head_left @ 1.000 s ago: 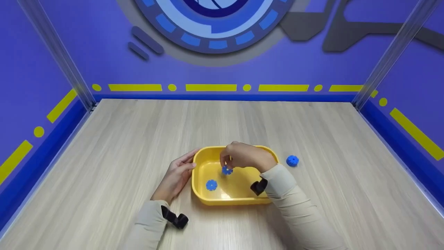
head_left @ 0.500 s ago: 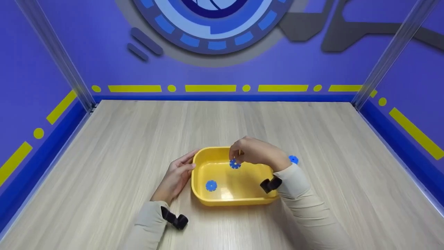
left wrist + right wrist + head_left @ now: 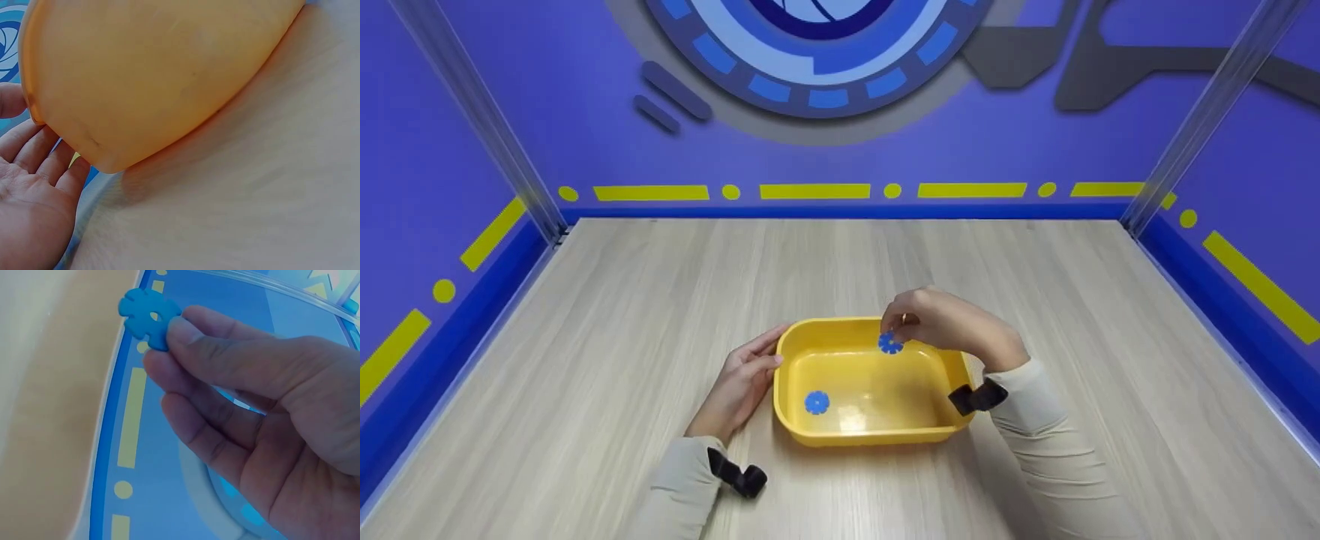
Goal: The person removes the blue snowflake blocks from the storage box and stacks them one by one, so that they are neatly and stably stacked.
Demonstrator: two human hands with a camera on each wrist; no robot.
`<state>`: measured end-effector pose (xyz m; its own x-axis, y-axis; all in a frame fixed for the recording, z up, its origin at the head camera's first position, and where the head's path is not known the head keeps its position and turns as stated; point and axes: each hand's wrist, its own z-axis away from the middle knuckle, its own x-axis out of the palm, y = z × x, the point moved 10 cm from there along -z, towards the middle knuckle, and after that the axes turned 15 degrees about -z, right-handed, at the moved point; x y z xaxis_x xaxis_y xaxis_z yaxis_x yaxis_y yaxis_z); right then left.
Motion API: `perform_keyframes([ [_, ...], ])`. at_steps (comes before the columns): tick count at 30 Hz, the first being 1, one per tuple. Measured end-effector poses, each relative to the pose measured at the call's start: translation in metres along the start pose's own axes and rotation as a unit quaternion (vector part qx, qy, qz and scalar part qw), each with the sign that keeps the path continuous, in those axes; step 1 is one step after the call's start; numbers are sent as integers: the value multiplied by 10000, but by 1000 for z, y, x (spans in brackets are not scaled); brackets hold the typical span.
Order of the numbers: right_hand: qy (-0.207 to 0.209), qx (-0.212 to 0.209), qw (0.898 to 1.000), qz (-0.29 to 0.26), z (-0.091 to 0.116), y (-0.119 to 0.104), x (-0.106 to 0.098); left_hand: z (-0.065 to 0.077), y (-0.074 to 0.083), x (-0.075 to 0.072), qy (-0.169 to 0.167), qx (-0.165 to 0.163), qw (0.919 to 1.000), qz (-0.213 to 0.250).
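Observation:
A yellow tray (image 3: 855, 436) sits on the wooden table, and one blue notched disc (image 3: 816, 402) lies flat in its near left corner. My right hand (image 3: 895, 331) pinches a second blue notched disc (image 3: 890, 343) between thumb and fingertips, held in the air over the tray's far right rim. The right wrist view shows this disc (image 3: 147, 316) at the tips of my right hand (image 3: 166, 344). With straight fingers, my left hand (image 3: 750, 367) rests against the tray's left wall. In the left wrist view its palm (image 3: 34, 197) lies beside the tray wall (image 3: 157, 73).
The light wooden table (image 3: 1035, 262) is enclosed by purple walls with yellow stripes at the back and both sides. Clear corner posts (image 3: 1207, 112) stand at the back left and right. Black straps sit on both wrists.
My right hand has lifted the blue disc out of the tray and carried it right and farther away. It now hides the blue piece on the table beyond the tray. The left hand stayed put.

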<state>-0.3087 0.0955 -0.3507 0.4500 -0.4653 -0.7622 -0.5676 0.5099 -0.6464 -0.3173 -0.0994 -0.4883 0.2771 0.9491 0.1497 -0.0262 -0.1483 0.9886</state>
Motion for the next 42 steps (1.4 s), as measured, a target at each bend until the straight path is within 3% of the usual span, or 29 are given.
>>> perform_keyframes([
  [12,552,227,9979,-257,29,20,-22,2,1,1,28,9,9999,97],
  [19,841,36,9957,-385,44,33,-30,2,0,0,76,-40,9999,79],
  [24,1125,136,9928,-385,56,44,-36,1,0,1,-45,56,10000,63],
  [33,1705,150,9841,-480,75,62,-44,0,1,1,-39,48,9999,138],
  [42,2226,647,9710,-578,94,91,-50,0,1,0,60,-17,9999,157],
])
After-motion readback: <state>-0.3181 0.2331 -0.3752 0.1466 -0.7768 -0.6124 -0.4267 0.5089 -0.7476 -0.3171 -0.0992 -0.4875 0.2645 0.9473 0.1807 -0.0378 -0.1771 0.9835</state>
